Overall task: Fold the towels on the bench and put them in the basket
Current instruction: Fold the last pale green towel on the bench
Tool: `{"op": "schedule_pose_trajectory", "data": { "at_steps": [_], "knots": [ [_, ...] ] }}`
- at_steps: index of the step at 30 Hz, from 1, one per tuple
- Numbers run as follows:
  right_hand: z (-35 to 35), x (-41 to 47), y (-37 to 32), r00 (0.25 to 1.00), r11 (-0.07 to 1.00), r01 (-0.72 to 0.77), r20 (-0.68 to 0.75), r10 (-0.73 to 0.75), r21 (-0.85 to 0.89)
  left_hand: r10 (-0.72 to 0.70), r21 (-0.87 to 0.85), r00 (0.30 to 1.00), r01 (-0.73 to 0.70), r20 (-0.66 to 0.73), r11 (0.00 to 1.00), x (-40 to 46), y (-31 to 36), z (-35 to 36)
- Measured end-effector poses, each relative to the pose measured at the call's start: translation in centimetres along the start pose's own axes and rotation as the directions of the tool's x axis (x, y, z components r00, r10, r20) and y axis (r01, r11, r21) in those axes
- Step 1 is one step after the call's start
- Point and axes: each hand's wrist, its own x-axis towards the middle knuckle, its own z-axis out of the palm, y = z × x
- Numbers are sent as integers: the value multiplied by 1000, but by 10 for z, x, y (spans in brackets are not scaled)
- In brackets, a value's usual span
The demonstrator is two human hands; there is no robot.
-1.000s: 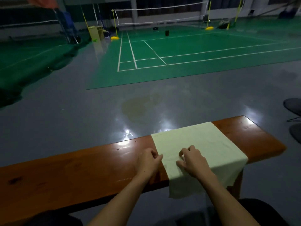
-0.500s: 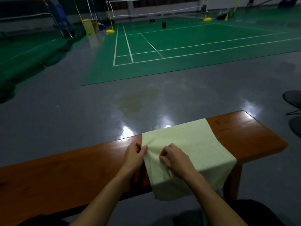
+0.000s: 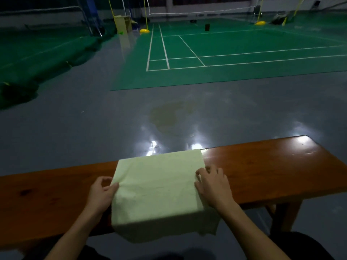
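Observation:
A pale yellow-green towel [image 3: 159, 186] lies across the brown wooden bench [image 3: 272, 169], its near part hanging over the front edge. My left hand [image 3: 100, 194] pinches the towel's left edge between thumb and fingers. At the towel's right edge, my right hand [image 3: 213, 184] rests on it with curled fingers holding the cloth. No basket is in view.
Beyond the bench lies a shiny grey floor [image 3: 169, 113] with a dark stain, then a green badminton court [image 3: 225, 53] with net and yellow posts. A dark chair leg area shows under the bench's right end.
The towel now lies further left along the bench and looks narrower and squarer. My hands have moved apart from its left part to its two side edges.

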Motion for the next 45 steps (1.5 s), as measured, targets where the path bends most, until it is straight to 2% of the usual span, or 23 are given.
{"op": "schedule_pose_trajectory", "data": {
  "at_steps": [4,8,11,14,15,18,21,24,29,32,39,45],
  "knots": [
    [5,7,-10,994,973,-107,16,106,204,16,-31,999,-15,34,999,0,3,-17],
    [6,16,-22,988,897,-151,82,129,415,74,6,996,-74,43,997,7,3,-30],
    [-5,21,-28,974,779,-225,155,165,585,144,56,988,-147,54,988,3,8,-38],
    [-19,27,-25,955,558,-298,244,170,775,188,43,977,-193,97,980,-2,5,-45],
    [-22,28,-22,938,514,-343,314,147,786,169,26,981,-173,99,985,-3,5,-47],
    [-26,24,-18,874,521,-430,484,37,738,51,-101,995,-43,83,994,0,4,-52],
    [-29,20,-15,888,422,-429,458,35,799,-1,-239,987,40,162,970,-3,10,-54],
    [-33,14,-13,915,297,-399,399,65,867,0,-263,982,51,189,963,-5,10,-58],
    [-38,6,-9,951,243,-310,297,91,919,90,-282,977,-33,191,959,-10,12,-68],
    [-37,-4,-9,973,308,-231,223,61,923,169,-252,968,-119,187,960,-13,9,-72],
    [-40,-13,-12,999,651,39,-41,-12,758,310,-111,944,-297,117,948,-24,6,-90],
    [-56,-15,-27,971,810,178,-233,-52,559,440,286,896,-407,-59,867,-31,29,-109]
  ]
}}
